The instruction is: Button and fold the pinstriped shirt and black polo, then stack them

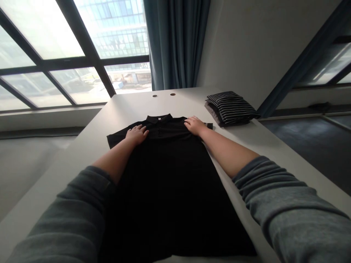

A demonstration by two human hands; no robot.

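A large window (55,54) and a teal curtain (175,40) stand beyond a long white table (131,104). A black polo shirt (164,175) lies flat along it, collar far, hem near. A folded striped stack (231,107) sits far right, just beside the shirt's sleeve. Both hands lie open, palms down, gripping nothing: the left hand (136,134) on the chest, the right hand (195,125) on the shoulder.
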